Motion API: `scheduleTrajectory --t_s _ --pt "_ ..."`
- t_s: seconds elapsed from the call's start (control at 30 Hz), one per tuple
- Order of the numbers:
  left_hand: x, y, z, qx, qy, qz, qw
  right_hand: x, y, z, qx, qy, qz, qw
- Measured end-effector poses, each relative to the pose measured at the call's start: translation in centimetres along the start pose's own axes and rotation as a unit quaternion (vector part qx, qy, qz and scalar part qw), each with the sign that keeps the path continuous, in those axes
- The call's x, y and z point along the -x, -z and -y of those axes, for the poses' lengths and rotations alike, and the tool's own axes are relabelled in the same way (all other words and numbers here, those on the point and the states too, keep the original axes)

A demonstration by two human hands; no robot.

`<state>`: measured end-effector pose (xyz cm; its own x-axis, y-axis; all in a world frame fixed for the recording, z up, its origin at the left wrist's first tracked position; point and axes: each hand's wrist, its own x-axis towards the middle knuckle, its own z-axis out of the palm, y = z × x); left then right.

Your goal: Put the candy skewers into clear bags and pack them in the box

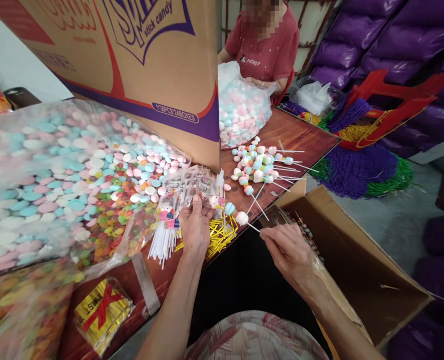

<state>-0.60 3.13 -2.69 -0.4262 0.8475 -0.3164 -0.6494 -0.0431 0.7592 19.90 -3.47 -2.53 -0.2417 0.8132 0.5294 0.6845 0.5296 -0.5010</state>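
Observation:
My right hand (291, 250) pinches the white stick of a marshmallow candy skewer (230, 209), which points away to the left. Its pastel and white pieces are threaded in a row. My left hand (195, 232) grips a clear printed plastic bag (198, 192) between thumb and fingers. The skewer's far end lies close to that bag; whether it is inside, I cannot tell. Under and beside my left hand are more printed bags (165, 210), white sticks (164, 245) and gold twist ties (222, 237). Several finished-looking skewers (257, 162) lie piled beyond my hands.
A large bag of pastel marshmallows (37, 185) and ring gummies (112, 220) covers the left. A tall carton (150, 75) stands behind. An open cardboard box (357, 265) sits at right. A person (267, 55) sits across the table by another marshmallow bag (244, 110).

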Motion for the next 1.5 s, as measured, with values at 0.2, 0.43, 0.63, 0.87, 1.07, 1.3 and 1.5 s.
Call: scheduleTrajectory --t_s 0.2,0.43,0.63,0.87,1.07,1.3,1.5 --pt "0.0 0.1 -0.4 -0.053 0.008 0.066 0.996 -0.6 0.6 -0.4 0.025 0.034 0.044 0.998" --pt "0.7 -0.1 0.0 -0.033 -0.016 0.043 0.998 -0.2 -0.3 -0.2 0.058 0.027 0.041 0.997" --pt "1.1 -0.3 0.7 -0.036 -0.006 0.037 0.999 0.2 -0.6 0.5 0.046 0.009 0.031 0.998" --pt "1.6 -0.8 1.2 -0.012 -0.005 0.064 0.998 0.6 -1.0 1.1 0.029 -0.034 0.031 0.999" --pt "1.4 -0.8 1.2 0.007 0.048 0.105 0.993 0.6 -0.7 1.1 -0.239 -0.226 0.143 0.934" --pt "2.0 -1.0 1.7 -0.011 0.081 0.127 0.989 -0.3 -1.9 1.4 -0.413 -0.331 0.131 0.838" --pt "1.7 -0.7 1.1 -0.004 0.097 0.132 0.986 0.8 -3.2 2.3 -0.112 -0.105 0.060 0.986"
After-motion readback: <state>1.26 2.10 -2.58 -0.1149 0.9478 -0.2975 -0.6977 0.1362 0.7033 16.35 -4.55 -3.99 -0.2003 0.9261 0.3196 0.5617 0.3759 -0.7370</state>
